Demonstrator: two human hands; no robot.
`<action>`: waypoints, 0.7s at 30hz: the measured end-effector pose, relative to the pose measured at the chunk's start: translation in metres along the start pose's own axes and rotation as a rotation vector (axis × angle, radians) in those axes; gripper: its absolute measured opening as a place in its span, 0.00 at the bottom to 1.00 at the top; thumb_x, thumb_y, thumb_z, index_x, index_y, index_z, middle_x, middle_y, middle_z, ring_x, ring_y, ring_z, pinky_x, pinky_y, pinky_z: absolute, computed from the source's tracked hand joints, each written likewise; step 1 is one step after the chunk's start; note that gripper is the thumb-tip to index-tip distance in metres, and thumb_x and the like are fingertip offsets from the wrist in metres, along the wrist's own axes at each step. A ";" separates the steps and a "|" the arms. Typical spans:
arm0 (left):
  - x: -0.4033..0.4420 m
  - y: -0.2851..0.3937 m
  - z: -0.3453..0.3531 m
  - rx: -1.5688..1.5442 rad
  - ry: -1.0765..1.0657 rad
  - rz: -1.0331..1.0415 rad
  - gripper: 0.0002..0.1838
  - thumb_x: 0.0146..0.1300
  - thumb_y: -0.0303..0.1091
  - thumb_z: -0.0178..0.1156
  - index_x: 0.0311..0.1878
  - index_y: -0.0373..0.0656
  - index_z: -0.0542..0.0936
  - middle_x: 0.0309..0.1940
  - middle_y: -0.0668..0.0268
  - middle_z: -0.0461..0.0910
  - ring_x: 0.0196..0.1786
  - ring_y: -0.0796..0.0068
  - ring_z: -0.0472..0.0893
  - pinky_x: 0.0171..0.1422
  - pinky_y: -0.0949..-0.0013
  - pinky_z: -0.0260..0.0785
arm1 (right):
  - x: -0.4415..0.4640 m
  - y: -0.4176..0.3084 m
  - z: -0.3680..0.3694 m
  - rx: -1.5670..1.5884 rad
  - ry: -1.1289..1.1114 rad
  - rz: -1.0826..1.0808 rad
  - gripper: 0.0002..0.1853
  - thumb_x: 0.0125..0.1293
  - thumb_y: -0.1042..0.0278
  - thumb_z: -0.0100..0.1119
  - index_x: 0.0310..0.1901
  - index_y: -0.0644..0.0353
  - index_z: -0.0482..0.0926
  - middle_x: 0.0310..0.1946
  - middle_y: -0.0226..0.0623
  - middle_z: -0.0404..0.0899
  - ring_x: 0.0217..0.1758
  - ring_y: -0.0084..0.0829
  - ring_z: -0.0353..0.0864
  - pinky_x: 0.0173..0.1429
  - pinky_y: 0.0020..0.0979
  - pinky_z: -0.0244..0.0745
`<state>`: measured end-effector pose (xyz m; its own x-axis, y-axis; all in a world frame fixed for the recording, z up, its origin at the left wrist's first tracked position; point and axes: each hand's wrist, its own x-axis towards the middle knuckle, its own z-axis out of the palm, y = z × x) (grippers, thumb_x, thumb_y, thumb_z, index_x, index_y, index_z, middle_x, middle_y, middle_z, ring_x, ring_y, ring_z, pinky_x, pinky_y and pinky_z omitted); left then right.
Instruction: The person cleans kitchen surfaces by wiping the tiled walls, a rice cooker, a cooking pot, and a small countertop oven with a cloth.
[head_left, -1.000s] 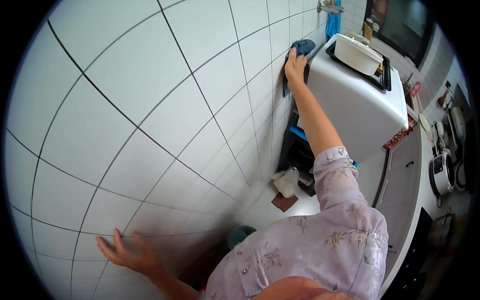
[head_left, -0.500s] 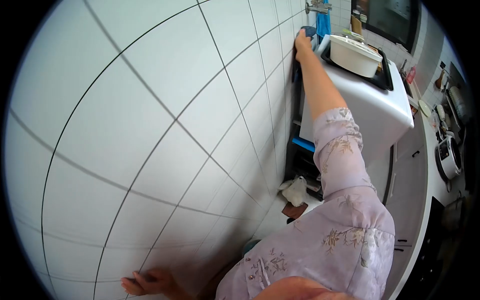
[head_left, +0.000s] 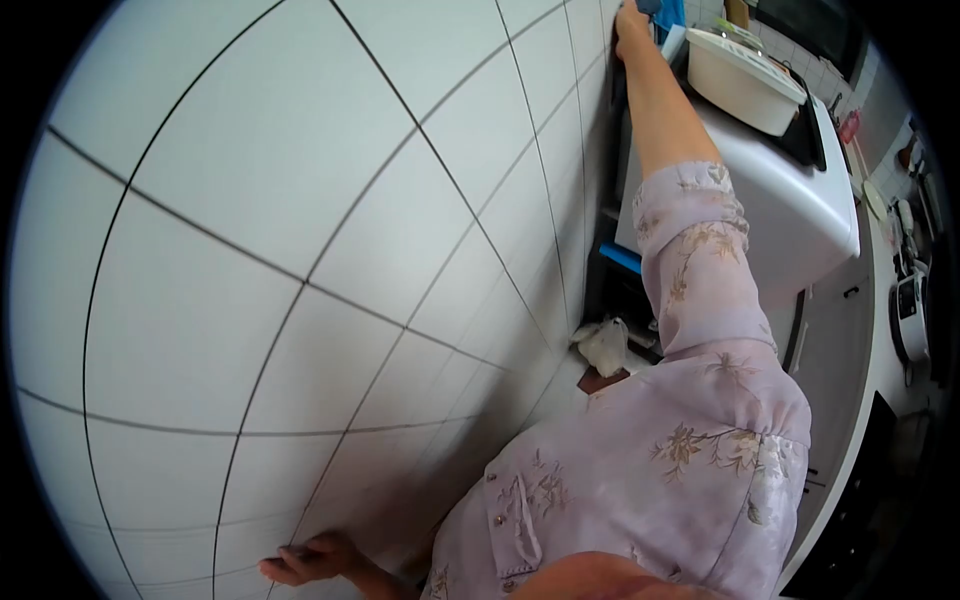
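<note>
My right arm reaches up to the top edge of the view, close along the white tiled wall. My right hand is partly cut off there and closed on a dark blue-grey cloth, of which only a small piece shows. Low on the left, my left hand is beside the wall tiles, its fingers stretched out with nothing visible in them. Whether it touches the tiles I cannot tell.
A white appliance bears a black tray with a cream tub. Below are a dark rack and a white plastic bag. To the right runs a counter with a white cooker and a black hob.
The view has shifted, so the appliance and my right hand appear higher and further right. The right hand still holds the cloth. My left hand stays low beside the wall.
</note>
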<state>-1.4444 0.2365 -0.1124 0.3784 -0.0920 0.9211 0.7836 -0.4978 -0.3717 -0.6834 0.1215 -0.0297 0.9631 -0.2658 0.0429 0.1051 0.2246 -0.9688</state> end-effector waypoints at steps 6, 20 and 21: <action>0.008 0.008 -0.004 -0.001 0.054 -0.003 0.15 0.64 0.28 0.46 0.53 0.36 0.70 0.61 0.51 0.62 0.65 0.55 0.62 0.66 0.55 0.59 | -0.135 0.023 -0.035 -0.171 -0.118 -0.132 0.39 0.67 0.42 0.40 0.64 0.75 0.55 0.64 0.58 0.58 0.66 0.53 0.59 0.68 0.41 0.55; 0.006 0.003 -0.005 -0.033 0.119 0.016 0.20 0.55 0.28 0.50 0.52 0.39 0.73 0.60 0.52 0.69 0.63 0.54 0.66 0.65 0.51 0.54 | -0.392 0.131 -0.098 -0.021 -0.409 -0.360 0.42 0.64 0.52 0.46 0.64 0.82 0.43 0.67 0.63 0.42 0.72 0.54 0.38 0.72 0.47 0.28; 0.007 0.004 -0.006 -0.036 0.117 0.016 0.20 0.55 0.28 0.50 0.52 0.39 0.73 0.60 0.52 0.69 0.64 0.54 0.66 0.65 0.50 0.54 | -0.374 0.128 -0.094 -0.045 -0.362 -0.327 0.42 0.66 0.49 0.45 0.65 0.80 0.43 0.67 0.63 0.43 0.72 0.53 0.39 0.73 0.46 0.28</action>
<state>-1.4416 0.2290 -0.1063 0.3291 -0.1987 0.9231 0.7592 -0.5257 -0.3838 -1.0532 0.1619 -0.1924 0.9065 0.0297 0.4212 0.4134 0.1406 -0.8996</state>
